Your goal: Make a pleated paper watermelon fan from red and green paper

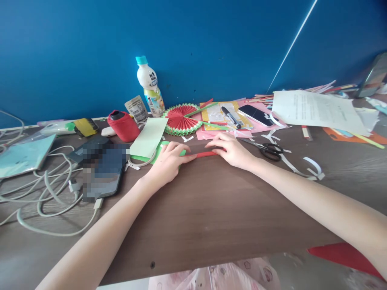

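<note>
A narrow red paper strip (205,154) lies level between my hands, just above or on the brown desk. My left hand (168,162) is closed on its left end, thumb and fingers pressed to it. At the right end my right hand (231,150) pinches the strip, the other fingers bent over it. Behind them rests a pleated red paper fan disc (182,119) with a green-and-white rim. Green paper (140,158) and a pale green sheet (149,137) lie beside my left hand. Black-handled scissors (271,152) lie right of my right hand.
A drink bottle (152,90) stands against the blue wall. Left are a phone (110,171), tangled white cables (51,193) and a red pouch (123,125). Right are a marker (231,117), another phone (256,114), a printed sheet (314,110) and white paper scraps (314,165).
</note>
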`<state>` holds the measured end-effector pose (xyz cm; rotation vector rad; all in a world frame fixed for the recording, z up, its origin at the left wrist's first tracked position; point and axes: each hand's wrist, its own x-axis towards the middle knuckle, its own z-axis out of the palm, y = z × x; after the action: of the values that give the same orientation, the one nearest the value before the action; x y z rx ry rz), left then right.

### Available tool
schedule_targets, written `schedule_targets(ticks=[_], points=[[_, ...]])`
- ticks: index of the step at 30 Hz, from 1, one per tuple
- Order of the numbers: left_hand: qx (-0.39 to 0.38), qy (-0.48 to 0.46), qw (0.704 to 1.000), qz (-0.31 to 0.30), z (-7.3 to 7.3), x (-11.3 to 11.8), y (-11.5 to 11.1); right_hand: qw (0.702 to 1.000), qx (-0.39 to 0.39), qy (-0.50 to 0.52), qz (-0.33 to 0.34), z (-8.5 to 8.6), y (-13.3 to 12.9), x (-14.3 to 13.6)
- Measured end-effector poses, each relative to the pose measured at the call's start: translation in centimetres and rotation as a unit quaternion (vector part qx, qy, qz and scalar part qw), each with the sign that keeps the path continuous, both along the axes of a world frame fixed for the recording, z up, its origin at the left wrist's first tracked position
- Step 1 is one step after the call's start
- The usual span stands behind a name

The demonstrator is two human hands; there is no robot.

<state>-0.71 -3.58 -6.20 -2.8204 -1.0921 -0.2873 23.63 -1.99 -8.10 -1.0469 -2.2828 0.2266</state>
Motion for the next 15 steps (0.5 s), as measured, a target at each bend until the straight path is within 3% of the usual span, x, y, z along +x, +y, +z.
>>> schedule_targets(ticks=[5,10,15], points=[[0.024,0.023,0.999,-0.008,0.4,0.6,-0.3,0.986,0.084,-0.129,0.069,0.1,-0.1,0.1],[0.054,0.064,0.996,-0.013,0.8,1.8,-1.1,0.971,0.133,-0.189,0.068,0.5,-0.6,-0.1],[0.078,0.110,0.990,0.048,0.5,3.0,-2.3,0.956,0.170,-0.236,0.042,0.9,-1.8,-1.4]])
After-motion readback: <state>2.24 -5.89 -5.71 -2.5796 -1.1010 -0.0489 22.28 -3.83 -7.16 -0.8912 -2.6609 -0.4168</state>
